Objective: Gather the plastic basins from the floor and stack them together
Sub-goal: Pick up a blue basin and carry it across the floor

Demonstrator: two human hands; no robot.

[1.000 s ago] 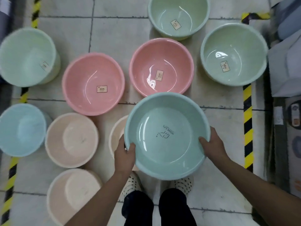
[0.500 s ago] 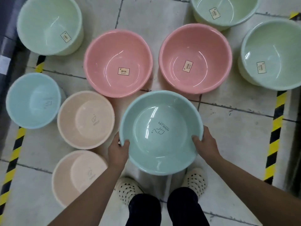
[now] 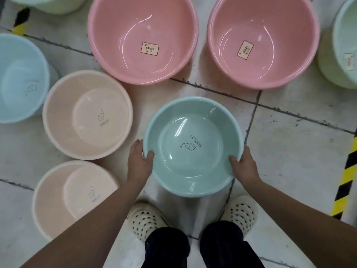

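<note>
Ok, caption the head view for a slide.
Left hand and right hand grip a teal basin by its rim; pink basins and beige basins on the floor.

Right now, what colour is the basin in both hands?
Pale teal-green basin, dark "HOME LIFE" print inside; head view.

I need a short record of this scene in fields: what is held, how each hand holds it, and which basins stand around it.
held: teal basin, upright, empty
left hand: grips its left rim, thumb inside
right hand: grips its right rim, thumb inside
beyond it: left pink basin, right pink basin, each with a label inside
to its left: upper beige basin, lower beige basin, blue basin
floor: pale tiles, yellow-black tape at right
</note>
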